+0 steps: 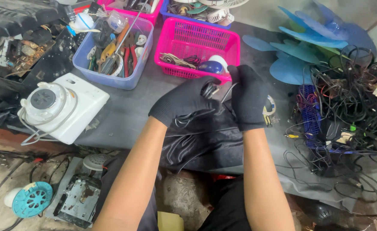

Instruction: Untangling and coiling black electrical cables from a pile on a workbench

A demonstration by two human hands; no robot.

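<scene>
Two gloved hands hold a small dark part over a messy work table.

On the left sits a white round-topped machine (60, 109), and behind it a pale blue tub (131, 79) full of tools. Next comes a pink basket (188, 40) with wires inside. In front of it, the left hand (184, 102) in a black glove curls its fingers around a small dark part (208, 90), and the right hand (248, 98) pinches a thin wire (228, 90) that touches it. A black plastic sheet (201, 141) lies under both hands. On the right are blue fan blades (301, 49) and a big tangle of black cables (351, 102), which hides that side of the table.
</scene>
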